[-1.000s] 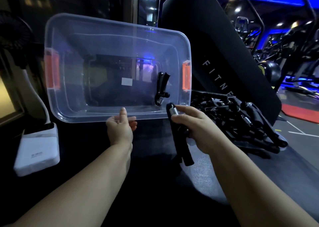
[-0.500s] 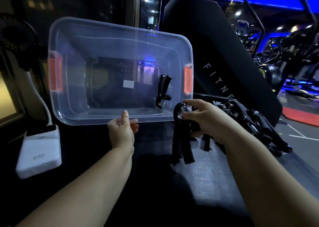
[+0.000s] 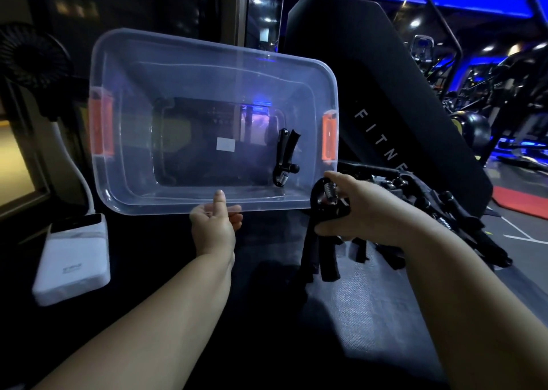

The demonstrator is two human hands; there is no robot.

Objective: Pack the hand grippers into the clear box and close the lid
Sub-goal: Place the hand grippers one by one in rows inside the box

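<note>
The box (image 3: 178,72) is tipped up on its far side, its open top facing us, with an orange latch (image 3: 102,122) at each end. The left hand (image 3: 214,226) pinches the near rim at the middle, thumb lying inside the wall and fingers curled under it. One gripper (image 3: 285,158) lies inside, low at the right end. Just right of the box, the right hand (image 3: 364,211) is clamped round the spring end of the held grippers (image 3: 327,259), their handles hanging down; how many, I cannot tell in this light. Further right, a pile (image 3: 444,211) of more sits on the dark mat. A white power bank (image 3: 74,259) lies near left.
</note>
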